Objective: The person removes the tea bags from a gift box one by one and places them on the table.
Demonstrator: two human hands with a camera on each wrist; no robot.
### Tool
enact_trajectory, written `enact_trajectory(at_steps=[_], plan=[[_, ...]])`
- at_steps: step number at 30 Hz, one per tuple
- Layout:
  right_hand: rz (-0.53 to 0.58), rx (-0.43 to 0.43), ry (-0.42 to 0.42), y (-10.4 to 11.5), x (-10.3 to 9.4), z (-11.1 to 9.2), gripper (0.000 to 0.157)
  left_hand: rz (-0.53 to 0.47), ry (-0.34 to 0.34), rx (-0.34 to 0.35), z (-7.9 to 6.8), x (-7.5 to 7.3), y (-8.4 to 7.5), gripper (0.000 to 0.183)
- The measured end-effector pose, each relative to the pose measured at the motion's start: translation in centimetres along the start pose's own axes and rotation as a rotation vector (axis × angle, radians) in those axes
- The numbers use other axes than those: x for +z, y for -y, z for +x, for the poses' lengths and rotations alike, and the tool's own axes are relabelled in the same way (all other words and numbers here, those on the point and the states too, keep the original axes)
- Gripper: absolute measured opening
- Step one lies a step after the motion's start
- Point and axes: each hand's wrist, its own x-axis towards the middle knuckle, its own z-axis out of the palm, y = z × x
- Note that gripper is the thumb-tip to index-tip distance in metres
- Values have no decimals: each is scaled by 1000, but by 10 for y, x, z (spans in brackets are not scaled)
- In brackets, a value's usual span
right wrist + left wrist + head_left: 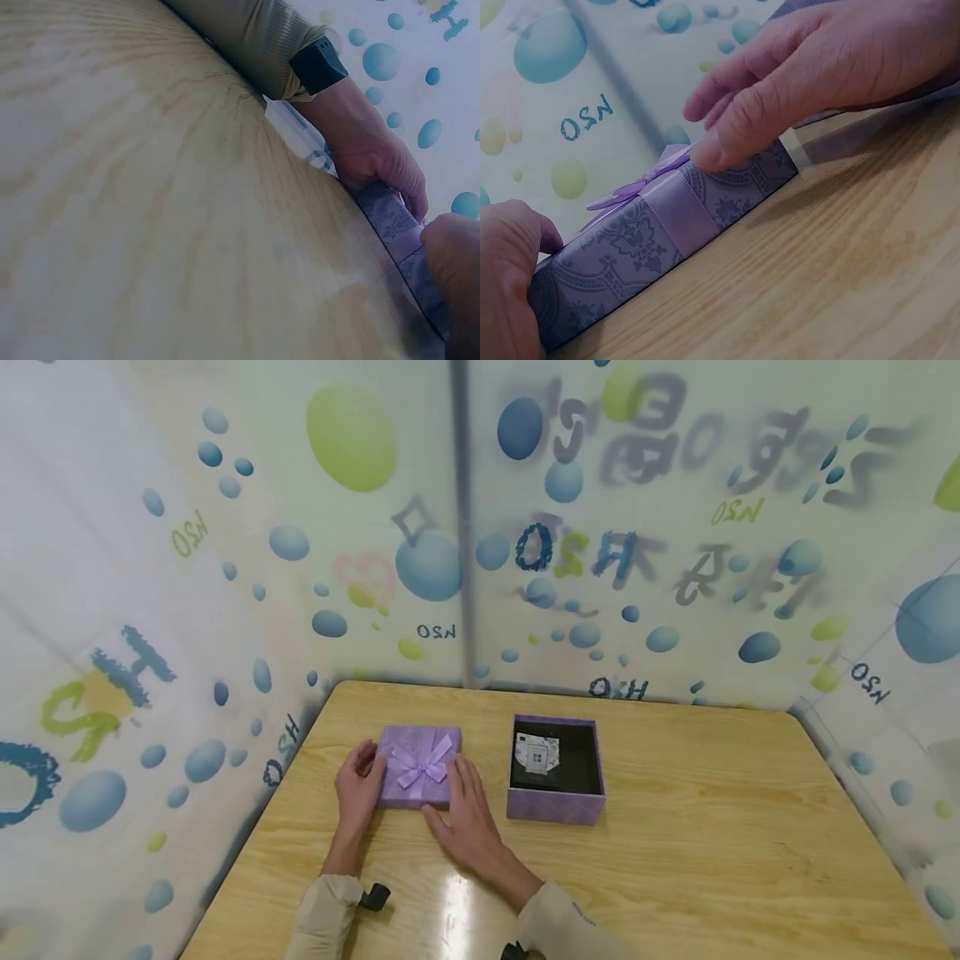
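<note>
A purple patterned gift box lid [405, 743] with a satin ribbon and bow [422, 767] lies flat on the wooden table. At its left edge, my left hand [358, 787] grips the side with curled fingers; the left wrist view also shows this hand [510, 270] at the lid's end. My right hand [471, 818] rests at the lid's right edge with fairly straight fingers. Its thumb comes down by the lid's near side in the left wrist view. Right of this hand stands the purple box base [555, 807], without a lid, its dark inside facing up.
Inside the base, at the left, lies a small pale patterned card-like piece [537, 755]. The table [712, 827] stretches to the right and meets bubble-printed walls [675, 610] at the back and left. A black camera [375, 897] sits at the left wrist.
</note>
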Motion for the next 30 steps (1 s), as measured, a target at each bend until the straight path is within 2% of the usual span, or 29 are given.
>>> enact_trajectory(at_steps=[9,14,17,23,30], plan=[[-7,-179,-96,5,-12,3,61,8,18,-15,4,4,-2,47],[-7,-274,-121,10,-28,6,45,37,30,-31,5,4,-4,48],[25,-305,-162,14,-45,8,38,44,41,-36,5,4,-3,49],[74,-339,-354,9,-88,21,25,43,38,-45,2,4,-2,50],[139,-264,-500,-12,-140,32,26,17,-18,-64,-1,1,-1,50]])
